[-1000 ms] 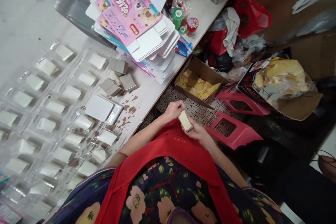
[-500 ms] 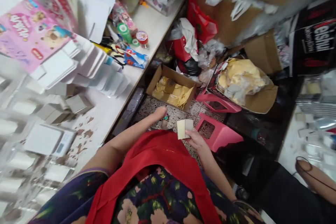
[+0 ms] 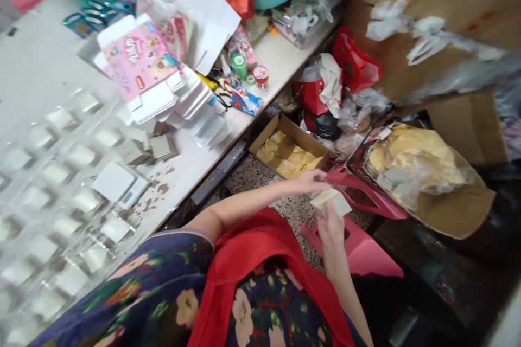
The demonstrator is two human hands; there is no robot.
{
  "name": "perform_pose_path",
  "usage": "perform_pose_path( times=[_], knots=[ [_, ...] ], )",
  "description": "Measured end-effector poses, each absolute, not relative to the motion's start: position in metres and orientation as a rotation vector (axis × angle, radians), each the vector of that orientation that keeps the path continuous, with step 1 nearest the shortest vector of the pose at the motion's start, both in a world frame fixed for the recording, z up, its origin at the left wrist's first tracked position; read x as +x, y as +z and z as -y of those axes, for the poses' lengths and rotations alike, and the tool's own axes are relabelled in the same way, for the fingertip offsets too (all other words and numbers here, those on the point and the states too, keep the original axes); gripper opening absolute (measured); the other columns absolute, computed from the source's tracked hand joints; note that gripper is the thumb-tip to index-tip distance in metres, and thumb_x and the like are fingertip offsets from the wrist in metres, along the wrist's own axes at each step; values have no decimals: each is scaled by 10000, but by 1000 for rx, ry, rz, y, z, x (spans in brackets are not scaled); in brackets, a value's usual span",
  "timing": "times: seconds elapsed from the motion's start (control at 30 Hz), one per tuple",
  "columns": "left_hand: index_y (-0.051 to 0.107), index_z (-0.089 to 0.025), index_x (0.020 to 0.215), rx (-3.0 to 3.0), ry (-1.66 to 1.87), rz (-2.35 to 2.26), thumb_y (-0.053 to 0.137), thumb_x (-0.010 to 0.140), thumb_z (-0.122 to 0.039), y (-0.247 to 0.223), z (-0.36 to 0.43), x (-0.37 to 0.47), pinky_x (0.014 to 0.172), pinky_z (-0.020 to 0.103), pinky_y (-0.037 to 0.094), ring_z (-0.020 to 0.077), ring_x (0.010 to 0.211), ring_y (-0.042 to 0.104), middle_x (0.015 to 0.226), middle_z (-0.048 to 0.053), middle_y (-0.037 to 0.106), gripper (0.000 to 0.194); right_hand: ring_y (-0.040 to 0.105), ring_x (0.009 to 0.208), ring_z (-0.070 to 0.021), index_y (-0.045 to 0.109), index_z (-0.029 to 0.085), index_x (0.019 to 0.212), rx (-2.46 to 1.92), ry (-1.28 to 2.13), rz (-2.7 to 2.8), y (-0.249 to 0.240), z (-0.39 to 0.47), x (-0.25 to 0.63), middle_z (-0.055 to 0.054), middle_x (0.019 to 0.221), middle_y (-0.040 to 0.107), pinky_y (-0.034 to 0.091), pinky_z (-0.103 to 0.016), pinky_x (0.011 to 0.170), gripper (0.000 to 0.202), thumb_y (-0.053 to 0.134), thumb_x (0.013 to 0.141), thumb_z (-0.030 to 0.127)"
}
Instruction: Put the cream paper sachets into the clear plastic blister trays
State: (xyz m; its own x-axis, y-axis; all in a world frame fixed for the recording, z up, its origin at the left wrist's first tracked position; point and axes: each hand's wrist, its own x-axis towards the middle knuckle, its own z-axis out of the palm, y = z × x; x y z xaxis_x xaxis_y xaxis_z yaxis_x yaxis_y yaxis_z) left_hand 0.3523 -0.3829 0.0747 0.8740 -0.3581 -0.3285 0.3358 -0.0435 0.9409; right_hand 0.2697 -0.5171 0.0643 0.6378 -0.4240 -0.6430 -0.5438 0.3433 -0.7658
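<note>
My right hand [image 3: 331, 225] grips a small cream-and-grey cardboard piece [image 3: 341, 203], folded like a little box, with the thumb side against its near face. Just beyond it, my left hand [image 3: 310, 181] reaches across with its fingers apart and nothing visible in them. Its fingertips come up to the edge of a pink plastic stool [image 3: 366, 192]; whether they touch it I cannot tell. Further back on the floor is a shallow cardboard box [image 3: 264, 143] with yellow sheet material [image 3: 283, 154] inside.
To the left, a white table [image 3: 195, 165] bears rows of white wrapped blocks [image 3: 85, 198], a small scale [image 3: 118, 181], stacked white cartons and a pink printed box [image 3: 136, 57]. A large open carton [image 3: 468, 217] with yellow material stands right. Another pink stool [image 3: 372, 255] lies near my right arm.
My view has swung, so the scene sits further right and lower. My left hand has gone from a closed fist at the left to beside the cardboard piece, which stays in my right hand, now tilted.
</note>
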Motion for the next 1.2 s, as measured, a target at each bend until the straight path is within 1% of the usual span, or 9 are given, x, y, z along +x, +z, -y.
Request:
perform_pose_path(
  times=[0.23,0.4,0.6,0.77,0.9,1.0,1.07,1.13,1.2],
  knots=[
    [524,-136,939,955,-485,-587,794,595,-243,55,294,274,649,257,498,91,622,602,738,-25,626,450,675,912,-235,647,89,986,-1483,187,-669,54,396,291,-111,981,712,563,-384,821,536,807,563,377],
    [565,-127,892,845,-475,-588,861,507,-313,72,235,254,628,271,499,123,596,637,704,2,666,520,667,939,-226,650,189,1030,-1247,628,-484,70,370,281,-63,1017,715,535,-392,849,524,809,565,370],
    [639,-74,919,475,-536,-490,854,530,-319,97,211,210,674,303,532,204,685,698,772,98,713,507,589,1147,-328,560,328,1223,-886,1081,-196,91,362,282,-115,1171,670,472,-543,902,774,772,521,572],
    [645,-66,935,338,-498,-550,786,585,-288,87,212,190,761,311,542,216,779,706,826,112,717,437,610,1112,-331,539,319,1258,-944,1141,-145,85,342,272,-114,1134,684,474,-544,895,759,759,552,495],
    [601,-48,1038,646,-462,-719,721,647,-473,94,205,175,801,387,534,258,869,682,955,178,682,589,663,981,-272,555,320,1236,-894,1109,-166,81,330,269,-59,1061,706,502,-469,879,684,732,579,383],
    [406,-96,1326,1333,-163,-810,750,589,-554,107,194,165,941,475,462,324,1154,556,1312,243,504,934,682,839,-227,557,313,1218,-881,1123,-200,84,325,268,-29,1005,710,527,-433,822,668,715,573,385],
    [234,-157,1447,1777,-40,-580,796,526,-544,112,186,163,1081,517,311,359,1369,309,1499,234,264,1147,683,810,-211,559,308,1202,-881,1152,-194,83,321,265,-8,975,709,535,-399,800,676,735,550,341],
    [160,-194,1483,2084,-87,-242,797,529,-535,112,182,164,1127,564,169,382,1430,124,1549,213,134,1197,684,843,-218,570,299,1168,-893,1183,-185,82,318,257,2,962,710,542,-362,768,663,755,531,323],
    [148,-206,1493,2265,-187,-25,762,592,-496,108,184,167,1113,606,118,390,1415,157,1526,217,189,1128,678,908,-246,583,286,1130,-898,1202,-195,79,316,248,-7,971,714,548,-355,750,662,780,500,343]
  ],
)
